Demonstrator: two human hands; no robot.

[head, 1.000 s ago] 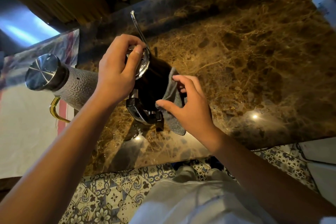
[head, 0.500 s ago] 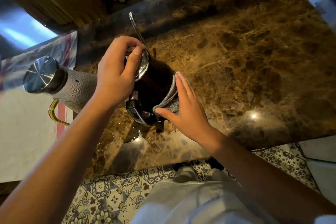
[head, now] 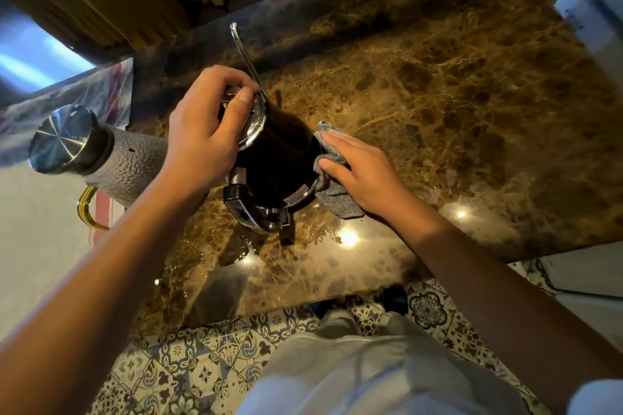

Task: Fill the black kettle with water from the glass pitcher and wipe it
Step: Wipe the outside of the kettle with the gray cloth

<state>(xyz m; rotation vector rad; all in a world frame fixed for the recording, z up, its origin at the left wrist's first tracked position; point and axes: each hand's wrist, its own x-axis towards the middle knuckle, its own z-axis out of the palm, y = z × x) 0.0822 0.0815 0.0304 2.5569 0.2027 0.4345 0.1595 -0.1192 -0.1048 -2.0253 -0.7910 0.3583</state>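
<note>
Head view, right hand [head: 362, 175]: centre of frame, fingers straight and flat, pressing grey cloth [head: 332, 194] against right flank of black kettle [head: 276, 158].
Left hand [head: 205, 131]: curled over kettle lid [head: 254, 118], thumb across the top, gripping it steady.
Kettle place: centre of frame on brown marble counter [head: 438, 94], thin spout [head: 242, 50] pointing to upper frame, handle toward lower frame.
Glass pitcher [head: 101, 152]: left of frame, just beside left wrist, steel cap on.
Doing it well: keep lid pinned; sweep cloth with flat palm, light even pressure; probably turn body to reach handle side.
Change from half a second earlier: right hand lower and further round the flank, more cloth trailing below palm; left grip unchanged.
</note>
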